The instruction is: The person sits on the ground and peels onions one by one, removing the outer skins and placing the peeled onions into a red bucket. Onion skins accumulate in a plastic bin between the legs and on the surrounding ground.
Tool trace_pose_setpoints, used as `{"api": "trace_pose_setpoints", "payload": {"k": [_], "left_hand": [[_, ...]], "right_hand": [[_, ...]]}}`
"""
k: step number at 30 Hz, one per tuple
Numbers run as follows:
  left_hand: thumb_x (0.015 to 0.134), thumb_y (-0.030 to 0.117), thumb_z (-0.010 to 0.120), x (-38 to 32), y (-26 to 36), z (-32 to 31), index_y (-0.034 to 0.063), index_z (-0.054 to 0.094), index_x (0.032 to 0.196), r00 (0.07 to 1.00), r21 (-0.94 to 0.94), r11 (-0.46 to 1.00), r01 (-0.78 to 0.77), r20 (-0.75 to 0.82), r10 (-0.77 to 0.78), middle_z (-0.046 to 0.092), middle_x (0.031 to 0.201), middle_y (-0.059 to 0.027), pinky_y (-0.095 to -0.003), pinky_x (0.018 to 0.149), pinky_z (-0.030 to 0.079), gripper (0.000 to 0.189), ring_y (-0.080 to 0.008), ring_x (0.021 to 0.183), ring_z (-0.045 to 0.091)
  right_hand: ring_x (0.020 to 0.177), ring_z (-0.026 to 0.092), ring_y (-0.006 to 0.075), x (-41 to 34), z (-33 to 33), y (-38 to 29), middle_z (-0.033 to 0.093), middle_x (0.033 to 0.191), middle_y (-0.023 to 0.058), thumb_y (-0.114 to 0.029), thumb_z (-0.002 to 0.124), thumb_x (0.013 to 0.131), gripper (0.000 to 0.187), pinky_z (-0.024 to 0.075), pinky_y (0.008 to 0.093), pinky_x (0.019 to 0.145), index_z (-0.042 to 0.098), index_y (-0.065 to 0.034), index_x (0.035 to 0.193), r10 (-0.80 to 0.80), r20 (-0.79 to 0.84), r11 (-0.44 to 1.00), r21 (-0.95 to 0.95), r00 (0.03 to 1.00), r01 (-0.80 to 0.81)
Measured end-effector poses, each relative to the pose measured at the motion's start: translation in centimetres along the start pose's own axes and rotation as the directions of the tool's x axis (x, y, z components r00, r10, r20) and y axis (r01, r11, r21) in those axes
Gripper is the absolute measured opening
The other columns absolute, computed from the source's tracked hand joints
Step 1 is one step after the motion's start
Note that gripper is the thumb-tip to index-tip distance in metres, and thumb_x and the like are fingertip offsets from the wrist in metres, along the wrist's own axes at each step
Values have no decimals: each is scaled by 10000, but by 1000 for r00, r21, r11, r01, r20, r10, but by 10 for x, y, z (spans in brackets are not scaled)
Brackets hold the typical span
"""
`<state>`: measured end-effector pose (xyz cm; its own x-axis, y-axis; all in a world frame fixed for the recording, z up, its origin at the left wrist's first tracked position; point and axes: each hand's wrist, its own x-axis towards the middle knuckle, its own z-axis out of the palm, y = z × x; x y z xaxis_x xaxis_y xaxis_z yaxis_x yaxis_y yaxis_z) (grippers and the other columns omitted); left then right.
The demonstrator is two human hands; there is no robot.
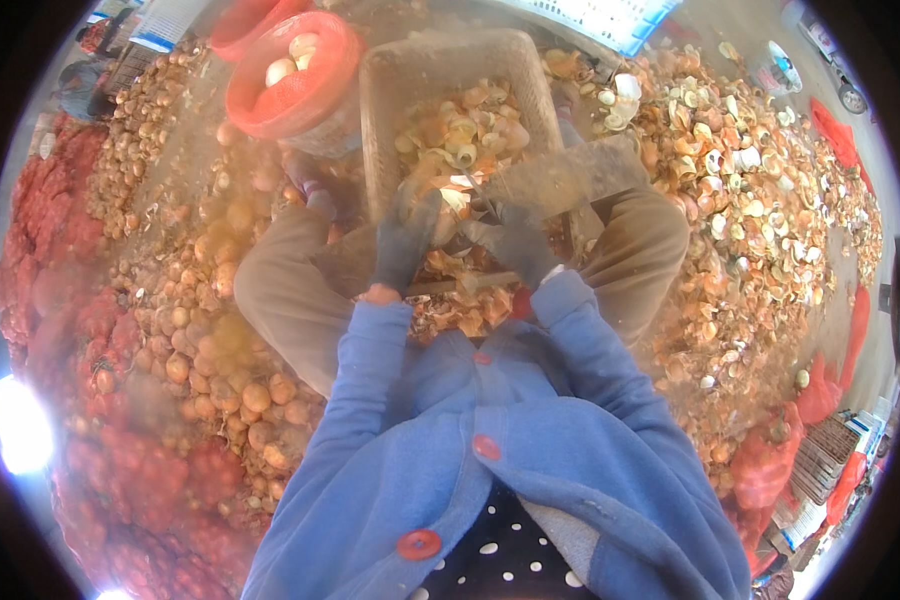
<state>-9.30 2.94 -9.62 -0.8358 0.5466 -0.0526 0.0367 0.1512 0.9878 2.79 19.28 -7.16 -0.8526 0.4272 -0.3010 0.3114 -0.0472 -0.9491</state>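
Note:
My left hand, in a dark glove, curls around an onion at the near end of a dusty plastic crate. Pale flesh or peel shows bright just beyond the fingers. In my right hand, also gloved, is a knife whose narrow blade points away from me and to the left. The right fingers come close to the onion; blur hides whether they touch it. Onion skins and trimmed ends fill part of the crate. A dusty board lies across its right side.
A bucket lined with red mesh holds several peeled onions at the far left. Unpeeled onions and red mesh sacks spread along my left. A wide heap of peelings covers the right. A white-and-blue crate stands beyond.

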Motion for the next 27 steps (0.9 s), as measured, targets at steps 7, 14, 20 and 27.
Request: {"api": "trace_pose_setpoints", "payload": {"k": [7,14,20,27], "left_hand": [[1009,267,719,-3,13,2,13,633,1414,977,-168,964,207,-12,-212,729,1132,-99,-332,849,544,486,-146,989,634],[1003,299,728,-2,8,2,-8,643,1402,983,-102,979,175,-41,-180,739,1169,-130,-319,910,541,510,-143,1057,642],[996,289,727,-1,9,2,-5,621,1423,989,-20,990,139,-38,-140,732,1217,-152,-342,935,537,529,-177,1066,657],[968,345,762,-5,17,-9,34,569,1455,991,68,989,132,-16,-131,725,1138,-198,-390,891,548,609,-273,1002,688]], "right_hand": [[875,733,178,10,1,11,777,971,107,-248,774,929,329,585,359,777,753,-5,1150,0,42,1000,-31,999,2],[758,710,291,15,-3,5,742,860,177,-239,725,906,264,549,423,727,753,-13,1038,-172,31,879,-445,985,168],[721,680,340,28,0,22,741,867,192,-267,704,913,274,533,449,706,738,-15,1015,-258,-118,877,-444,959,182],[669,657,198,37,-11,18,699,796,89,-178,710,928,163,518,344,609,751,-46,1014,-28,-121,984,-181,992,6]]}}
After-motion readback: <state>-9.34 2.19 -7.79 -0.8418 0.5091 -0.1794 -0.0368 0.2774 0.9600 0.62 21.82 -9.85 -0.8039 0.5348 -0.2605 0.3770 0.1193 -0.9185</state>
